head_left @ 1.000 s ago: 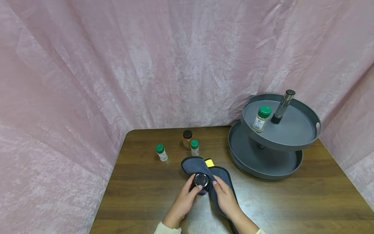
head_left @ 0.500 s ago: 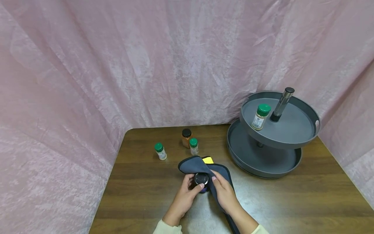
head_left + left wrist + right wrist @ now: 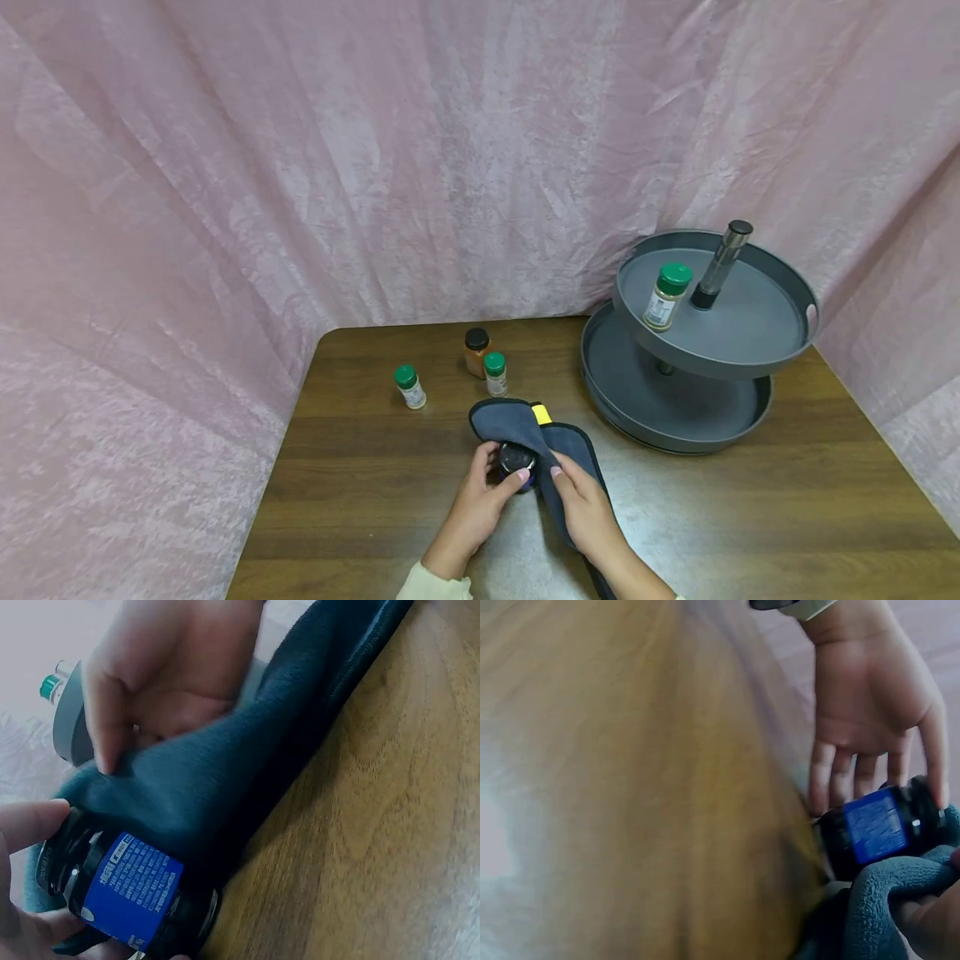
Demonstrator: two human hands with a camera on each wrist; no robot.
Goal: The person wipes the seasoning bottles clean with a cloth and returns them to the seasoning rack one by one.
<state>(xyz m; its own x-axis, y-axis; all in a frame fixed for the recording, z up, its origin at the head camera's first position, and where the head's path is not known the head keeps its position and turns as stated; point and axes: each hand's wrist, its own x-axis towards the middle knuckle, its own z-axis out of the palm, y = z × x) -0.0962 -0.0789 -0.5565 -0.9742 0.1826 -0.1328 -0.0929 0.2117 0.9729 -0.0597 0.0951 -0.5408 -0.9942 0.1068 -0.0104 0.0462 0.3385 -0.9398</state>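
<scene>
My left hand point(image 3: 478, 498) grips a dark jar point(image 3: 135, 889) with a black lid and a blue printed label, thumb against the lid. My right hand point(image 3: 587, 510) pinches a grey-blue cloth point(image 3: 510, 421) with black edging and a yellow tag point(image 3: 542, 414). The cloth is folded over and lies against the jar's far and right side. In the right wrist view the jar point(image 3: 877, 829) lies across the left fingers, with the bunched cloth point(image 3: 885, 892) beside it. Part of the cloth trails beneath my right forearm.
Beyond the hands stand a green-capped bottle point(image 3: 410, 387), another green-capped bottle point(image 3: 496, 375) and a black-capped orange-brown bottle point(image 3: 476, 354). At right is a two-tier grey round tray point(image 3: 675, 427), with a green-capped bottle point(image 3: 667, 297) on its upper tier. A pink curtain point(image 3: 450, 167) hangs behind the table.
My right hand has shifted the cloth slightly over the jar, and its folded end has swung left, then back right. The left hand keeps hold of the jar, its thumb slightly farther right.
</scene>
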